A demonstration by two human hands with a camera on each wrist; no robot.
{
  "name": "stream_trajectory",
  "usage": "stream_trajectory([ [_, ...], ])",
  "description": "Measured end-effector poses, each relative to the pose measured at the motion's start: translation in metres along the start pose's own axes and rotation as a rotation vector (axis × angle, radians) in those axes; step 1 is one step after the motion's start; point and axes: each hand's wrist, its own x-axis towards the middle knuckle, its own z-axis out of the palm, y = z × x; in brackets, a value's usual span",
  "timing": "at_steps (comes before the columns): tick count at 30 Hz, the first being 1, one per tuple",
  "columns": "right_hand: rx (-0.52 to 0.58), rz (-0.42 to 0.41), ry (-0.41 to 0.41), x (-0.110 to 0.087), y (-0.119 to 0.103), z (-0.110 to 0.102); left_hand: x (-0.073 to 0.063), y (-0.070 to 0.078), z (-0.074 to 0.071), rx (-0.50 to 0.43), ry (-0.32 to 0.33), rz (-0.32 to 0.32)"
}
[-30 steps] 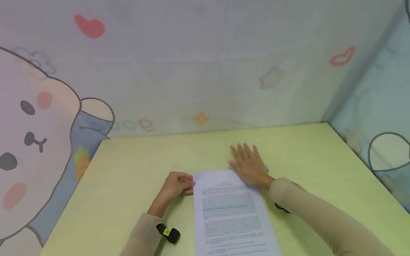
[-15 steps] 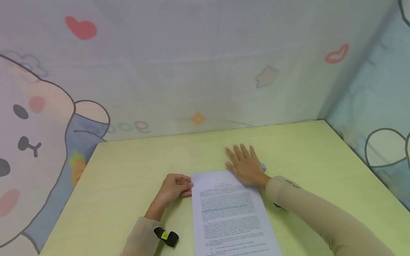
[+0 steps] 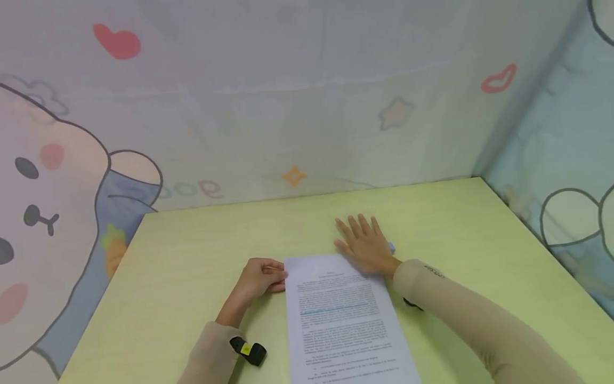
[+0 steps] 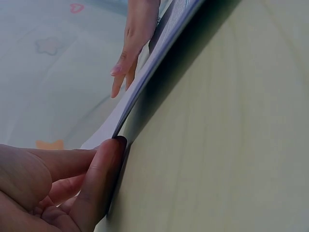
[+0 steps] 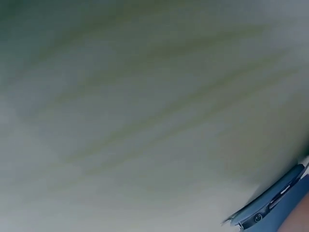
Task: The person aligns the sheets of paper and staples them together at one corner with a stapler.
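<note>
A printed paper document (image 3: 336,320) with one blue highlighted line lies in front of me; whether it is one sheet or several I cannot tell. My left hand (image 3: 259,278) pinches its left edge near the top corner. In the left wrist view, the left thumb and fingers (image 4: 104,169) hold that edge, raised off the table. My right hand (image 3: 368,249) lies over the top right corner, fingers straight and spread. Beneath its palm is a blue stapler (image 5: 270,205), mostly hidden; only a small blue end shows past the hand in the head view.
The light yellow table (image 3: 201,245) extends around the paper on both sides. A cloth backdrop (image 3: 268,106) with cartoon prints hangs behind and to the sides. A black wrist camera (image 3: 248,350) sits on the left forearm.
The head view has shifted slightly. Both hands stay at the paper, the left pinching its edge and the right lying over its corner, with no clear change of grip.
</note>
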Motion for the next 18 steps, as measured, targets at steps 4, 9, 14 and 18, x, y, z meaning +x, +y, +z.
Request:
stream_trajectory([
  [4, 0.051, 0.014, -0.047, 0.0, 0.003, 0.001, 0.001, -0.004, 0.002, -0.011, -0.01, 0.005],
  [9, 0.156, 0.067, -0.092, -0.003, 0.01, -0.006, 0.003, -0.005, 0.006, -0.017, -0.041, -0.002],
  [14, 0.357, 0.1, -0.083, -0.001, 0.016, -0.024, 0.008, -0.003, 0.007, -0.007, -0.021, -0.003],
  [18, 0.472, 0.108, -0.115, -0.001, 0.021, -0.034, 0.011, -0.003, 0.009, -0.013, -0.027, -0.009],
])
